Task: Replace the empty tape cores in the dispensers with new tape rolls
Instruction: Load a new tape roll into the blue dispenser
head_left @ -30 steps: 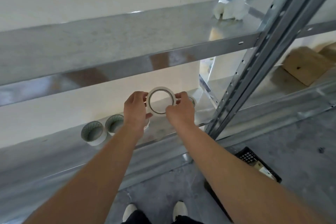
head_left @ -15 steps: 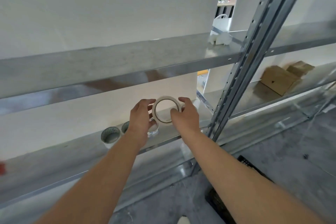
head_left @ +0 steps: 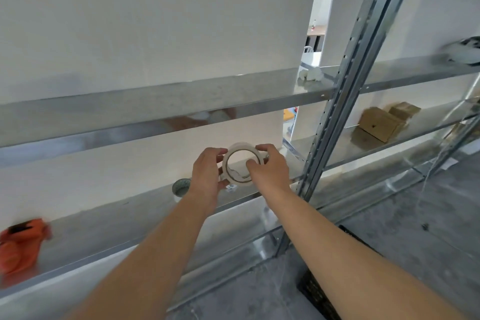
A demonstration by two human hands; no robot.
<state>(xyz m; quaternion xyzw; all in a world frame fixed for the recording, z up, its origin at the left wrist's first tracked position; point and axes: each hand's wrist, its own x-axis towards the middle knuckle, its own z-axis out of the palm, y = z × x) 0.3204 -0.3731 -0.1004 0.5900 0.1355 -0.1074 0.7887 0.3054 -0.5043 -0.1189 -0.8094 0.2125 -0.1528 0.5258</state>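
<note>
Both sets of fingers (head_left: 264, 148) are curled round one pale tape roll (head_left: 235, 149), held upright so you look straight through its hole. The left hand (head_left: 207, 173) pinches the roll's left rim, fingertips over the top and thumb underneath. The right hand (head_left: 271, 171) grips the right rim, its thumb hooked into the opening. A loose, wrinkled end of tape shows inside the ring at the bottom.

The roll is in the air, just above the front edge of a metal shelf (head_left: 104, 228). Just left of the left fingers, a second roll (head_left: 181, 187) lies on that shelf, partly hidden by the wrist. Far off to the left on the same shelf sits an orange object (head_left: 20, 247), too blurred to make out. Above the fingers runs an upper shelf (head_left: 130, 112). To their right stands a perforated upright post (head_left: 345, 101), and beyond it are cardboard boxes (head_left: 379, 125). A black crate (head_left: 319, 293) is on the floor below the right forearm.
</note>
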